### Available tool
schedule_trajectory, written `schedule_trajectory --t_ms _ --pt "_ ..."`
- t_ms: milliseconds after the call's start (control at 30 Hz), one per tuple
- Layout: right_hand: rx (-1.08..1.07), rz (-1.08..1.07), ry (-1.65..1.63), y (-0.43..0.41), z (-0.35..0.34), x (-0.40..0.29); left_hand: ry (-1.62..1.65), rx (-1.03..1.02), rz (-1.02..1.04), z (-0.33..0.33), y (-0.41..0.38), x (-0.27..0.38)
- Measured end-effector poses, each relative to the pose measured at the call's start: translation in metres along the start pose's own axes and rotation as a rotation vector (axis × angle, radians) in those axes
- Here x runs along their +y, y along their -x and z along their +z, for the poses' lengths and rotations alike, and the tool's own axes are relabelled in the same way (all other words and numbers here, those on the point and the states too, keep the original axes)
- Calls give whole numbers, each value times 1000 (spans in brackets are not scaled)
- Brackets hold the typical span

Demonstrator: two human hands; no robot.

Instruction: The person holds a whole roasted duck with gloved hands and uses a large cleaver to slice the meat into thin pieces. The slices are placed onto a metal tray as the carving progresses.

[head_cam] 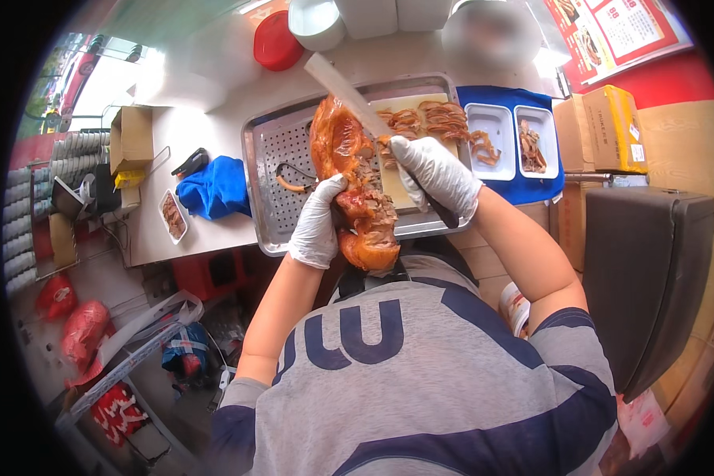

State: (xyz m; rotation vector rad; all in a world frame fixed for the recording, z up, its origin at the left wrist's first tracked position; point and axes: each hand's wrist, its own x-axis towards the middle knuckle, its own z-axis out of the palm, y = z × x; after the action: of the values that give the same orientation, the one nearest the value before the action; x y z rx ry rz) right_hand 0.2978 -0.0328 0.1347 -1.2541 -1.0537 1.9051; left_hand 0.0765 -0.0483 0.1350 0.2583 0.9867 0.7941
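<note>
My left hand (317,223), in a white glove, grips a partly carved roast duck (335,134) by its side. Its skin is glossy brown, and cut, pale meat shows along the right side. In my gloved right hand (439,172) is a long knife (344,90), its blade pointing up and left past the duck and its dark handle low in my palm. The duck is over a metal tray (251,160) with a perforated insert (279,149). A pale cutting board (400,193) lies in the tray's right half, bearing rows of sliced duck (443,119).
Right of the tray, two white trays (491,122) (535,116) with meat pieces rest on a blue cloth (556,184). Leftward are a crumpled blue cloth (217,187) and a small meat tray (173,217). Cardboard boxes (613,131) and a dark case (636,268) stand at right.
</note>
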Motion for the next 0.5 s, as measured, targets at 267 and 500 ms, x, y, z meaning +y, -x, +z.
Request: schedule_trajectory --t_ms 267,500 --pt "441 19 1019 5 -121 47 61 -43 208 -42 1 16" --pt "386 -243 1355 -20 -140 76 91 -59 311 -72 11 21"
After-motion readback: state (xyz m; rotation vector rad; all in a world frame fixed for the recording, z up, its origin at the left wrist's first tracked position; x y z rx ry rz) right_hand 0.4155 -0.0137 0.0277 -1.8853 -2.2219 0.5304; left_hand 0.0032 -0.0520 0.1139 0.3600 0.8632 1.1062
